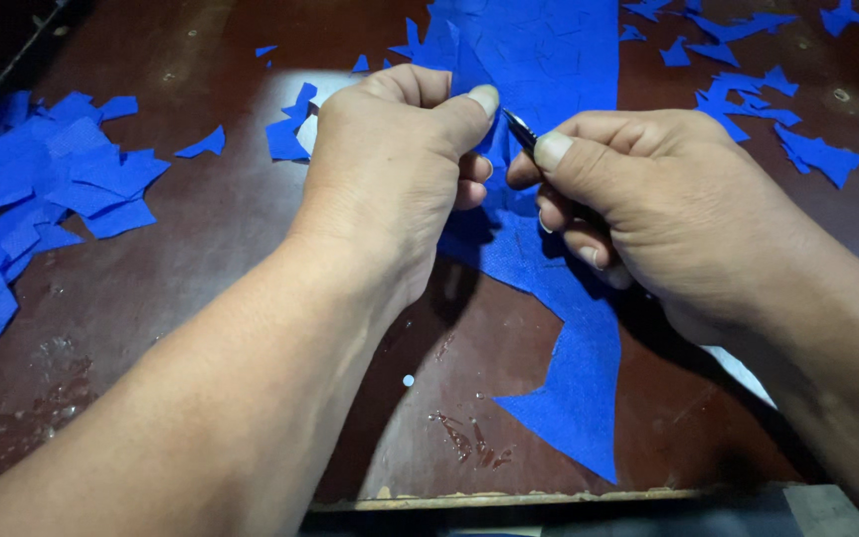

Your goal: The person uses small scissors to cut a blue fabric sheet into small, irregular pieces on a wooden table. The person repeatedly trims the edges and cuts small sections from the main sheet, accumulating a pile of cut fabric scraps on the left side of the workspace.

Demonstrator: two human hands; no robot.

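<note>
Two bare hands meet over the middle of a dark brown tabletop (201,259). The left hand (390,169) is curled into a loose fist, with the thumb laid over the bent fingers. It pinches the long blue strip (549,179) of cloth or paper near its middle. The right hand (648,209) is just beside it, almost touching. Its thumb and first finger press together on a thin dark metal tool (520,128), and the other fingers are curled under. Only the tip of the tool shows, so I cannot tell what kind it is. The tip pokes up between the two thumbs.

The long blue strip runs from the far edge of the tabletop, under the hands, down toward the near edge. It ends there in a pointy piece (574,398), close to the near edge and a bit right of the middle.

A big pile of blue scraps (42,189) lies by the left edge. More blue scraps (758,94) are spread near the far right corner. A few small bits (285,129) lie just behind the left hand. Something white (743,373) peeks out under the right wrist. The tabletop looks worn and has wet, shiny spots (469,438) near the near edge
</note>
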